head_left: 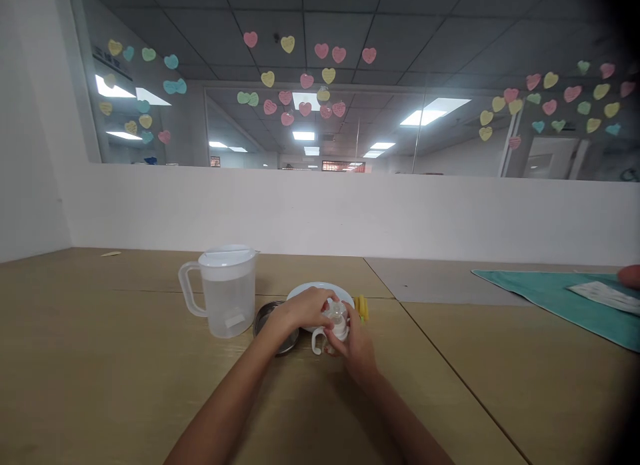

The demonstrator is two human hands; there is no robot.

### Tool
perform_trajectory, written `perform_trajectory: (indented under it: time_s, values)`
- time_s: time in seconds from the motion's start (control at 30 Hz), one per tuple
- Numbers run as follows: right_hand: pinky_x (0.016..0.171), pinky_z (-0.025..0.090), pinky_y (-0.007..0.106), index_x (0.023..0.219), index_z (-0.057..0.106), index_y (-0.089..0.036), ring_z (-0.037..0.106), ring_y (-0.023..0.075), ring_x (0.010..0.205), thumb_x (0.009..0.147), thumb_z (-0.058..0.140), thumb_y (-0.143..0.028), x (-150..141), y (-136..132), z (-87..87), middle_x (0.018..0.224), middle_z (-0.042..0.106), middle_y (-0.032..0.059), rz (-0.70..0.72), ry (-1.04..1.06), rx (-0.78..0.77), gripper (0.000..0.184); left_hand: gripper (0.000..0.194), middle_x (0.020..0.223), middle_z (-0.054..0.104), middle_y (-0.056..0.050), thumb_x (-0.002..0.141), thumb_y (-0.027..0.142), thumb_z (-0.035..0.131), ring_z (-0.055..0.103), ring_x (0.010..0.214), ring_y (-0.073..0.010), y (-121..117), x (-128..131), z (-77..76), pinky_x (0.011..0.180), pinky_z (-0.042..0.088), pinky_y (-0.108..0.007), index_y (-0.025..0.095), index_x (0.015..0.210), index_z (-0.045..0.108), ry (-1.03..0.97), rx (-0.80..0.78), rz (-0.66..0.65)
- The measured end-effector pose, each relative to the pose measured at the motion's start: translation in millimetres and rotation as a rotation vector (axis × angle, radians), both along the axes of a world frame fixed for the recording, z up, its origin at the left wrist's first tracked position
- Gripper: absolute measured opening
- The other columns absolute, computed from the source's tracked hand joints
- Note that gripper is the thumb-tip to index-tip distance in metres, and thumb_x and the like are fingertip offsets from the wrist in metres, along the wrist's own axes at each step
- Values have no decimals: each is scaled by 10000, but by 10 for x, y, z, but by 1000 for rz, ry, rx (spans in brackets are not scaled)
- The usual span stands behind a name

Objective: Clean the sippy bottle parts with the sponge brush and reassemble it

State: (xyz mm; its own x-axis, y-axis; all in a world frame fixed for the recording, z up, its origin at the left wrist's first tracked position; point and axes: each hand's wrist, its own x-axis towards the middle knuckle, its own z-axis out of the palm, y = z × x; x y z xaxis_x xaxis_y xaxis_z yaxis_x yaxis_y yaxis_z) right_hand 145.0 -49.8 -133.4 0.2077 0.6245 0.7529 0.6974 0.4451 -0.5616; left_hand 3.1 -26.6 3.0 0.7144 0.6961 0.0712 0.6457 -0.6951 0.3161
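A small baby bottle [339,326] with a clear domed top and a white curved side handle stands between my hands at the middle of the table. From the left, my left hand [309,309] reaches over it, its fingers closed at the clear top. My right hand [359,350] wraps the bottle's right side, thumb in front. Much of the bottle's body is hidden by my fingers. Just behind lies a white plate [302,291], partly covered by my hands. A round metal dish [261,316] is beside my left wrist, and a yellow object [363,307] sits past my right fingers.
A translucent lidded pitcher [230,298] stands to the left, handle outward. On the right lies a teal cloth [535,293] with a white item [605,297] on it; part of another person's hand [630,276] shows at the edge. A white wall [320,211] closes the table's back.
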Motion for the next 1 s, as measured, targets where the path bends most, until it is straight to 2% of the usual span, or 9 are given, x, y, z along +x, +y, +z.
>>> perform_trajectory:
  time_s: [0.1, 0.23, 0.4, 0.53, 0.67, 0.8, 0.9, 1.0]
  values:
    - [660, 483, 357, 1151, 470, -191, 613, 246, 820, 768, 538, -440, -40, -27, 23, 939, 631, 71, 16, 0, -54, 462, 573, 897, 629, -13, 590, 321, 696, 590, 810, -157, 100, 0, -69, 696, 439, -223, 214, 1132, 544, -57, -79, -10]
    - [641, 464, 338, 1021, 488, -188, 603, 220, 748, 735, 533, -387, -97, -21, 35, 862, 622, 49, -40, -7, -17, 352, 601, 859, 637, 3, 571, 322, 709, 597, 786, -151, 165, 11, -102, 673, 439, -215, 222, 1138, 537, -56, -96, -4]
    - [630, 449, 345, 998, 459, -174, 579, 225, 745, 706, 528, -360, -129, 39, -4, 844, 594, 56, -117, -28, -25, 353, 506, 956, 649, -33, 617, 253, 633, 598, 854, -194, 35, 74, -50, 667, 428, -237, 221, 1116, 552, 80, 31, 10]
    - [640, 439, 386, 980, 440, -175, 552, 245, 758, 703, 525, -390, -118, 94, -63, 837, 551, 63, -130, -35, 9, 361, 452, 992, 648, -71, 672, 241, 565, 592, 912, -232, -96, 78, -77, 707, 435, -271, 211, 1123, 551, 85, 82, -7]
    - [629, 428, 392, 921, 427, -187, 521, 243, 736, 697, 521, -390, -112, 127, -111, 805, 526, 58, -137, -46, 40, 317, 526, 979, 643, -69, 677, 267, 581, 597, 866, -203, -67, 19, -184, 743, 449, -272, 204, 1195, 519, -52, 10, 14]
    - [614, 419, 381, 888, 415, -196, 501, 239, 717, 668, 532, -354, -118, 150, -158, 785, 518, 51, -187, -51, 58, 295, 647, 998, 628, -51, 614, 308, 678, 600, 823, -161, 107, -60, -334, 751, 467, -252, 201, 1230, 513, -246, -180, 3]
    - [620, 414, 369, 893, 419, -198, 500, 236, 722, 669, 531, -335, -115, 194, -218, 791, 516, 46, -186, -60, 80, 285, 677, 969, 622, -38, 574, 314, 732, 596, 815, -148, 197, -109, -479, 772, 470, -256, 198, 1214, 542, -391, -296, -24]
    - [643, 409, 372, 925, 431, -179, 506, 243, 737, 697, 522, -361, -107, 252, -281, 805, 527, 56, -186, -70, 127, 306, 633, 1002, 612, -37, 619, 341, 722, 574, 883, -153, 180, -135, -687, 827, 461, -273, 214, 1214, 547, -559, -290, -44]
